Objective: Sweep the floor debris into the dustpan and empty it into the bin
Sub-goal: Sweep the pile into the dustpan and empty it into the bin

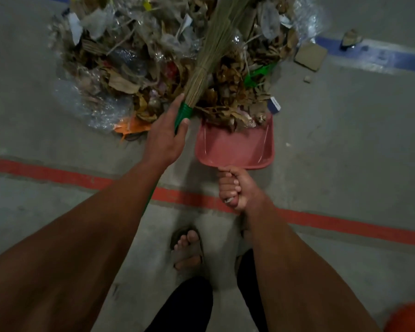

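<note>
Right now the left hand (pixel 164 140) grips the broom (pixel 203 75), bristles reaching beyond its fingers into the debris (pixel 153 56); the right hand (pixel 235 188) clasps the dustpan (pixel 235 149), its mouth touching the pile's near edge.

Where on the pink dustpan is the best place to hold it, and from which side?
By its short handle at the near edge, coming from behind as the right hand does. The dustpan lies flat with its open mouth facing the debris pile, so only the rear is free.
</note>
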Action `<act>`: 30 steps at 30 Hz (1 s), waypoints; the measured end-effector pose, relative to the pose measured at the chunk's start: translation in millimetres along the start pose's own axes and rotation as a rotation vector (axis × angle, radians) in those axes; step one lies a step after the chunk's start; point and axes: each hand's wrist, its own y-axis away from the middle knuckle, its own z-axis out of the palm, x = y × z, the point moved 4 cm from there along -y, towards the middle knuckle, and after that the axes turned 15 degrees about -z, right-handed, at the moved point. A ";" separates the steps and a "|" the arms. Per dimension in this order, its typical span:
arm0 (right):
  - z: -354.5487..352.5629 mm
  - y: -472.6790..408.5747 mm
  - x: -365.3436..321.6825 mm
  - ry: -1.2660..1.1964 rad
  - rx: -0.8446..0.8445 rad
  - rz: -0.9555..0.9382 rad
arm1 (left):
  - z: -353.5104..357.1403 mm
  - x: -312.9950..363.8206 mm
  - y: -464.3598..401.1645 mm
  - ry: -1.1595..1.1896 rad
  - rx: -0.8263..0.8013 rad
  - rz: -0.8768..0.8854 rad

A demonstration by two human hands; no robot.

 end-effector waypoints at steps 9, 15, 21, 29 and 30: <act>44.2 -61.4 -82.2 0.146 0.028 -0.042 | 10.5 28.0 -64.2 0.050 0.090 0.011; 44.8 -54.1 -80.0 0.147 0.009 -0.066 | 19.9 31.8 -58.3 -0.045 -0.036 0.093; 35.1 -38.1 -73.7 0.136 0.011 -0.051 | 28.5 -10.2 -14.8 -0.281 -0.280 0.139; 25.5 -19.3 -67.8 0.142 -0.001 -0.040 | 7.0 -11.1 -3.8 -0.232 -0.247 0.148; 25.1 -18.1 -66.6 0.136 -0.009 -0.035 | 6.9 -11.9 -3.8 -0.265 -0.243 0.148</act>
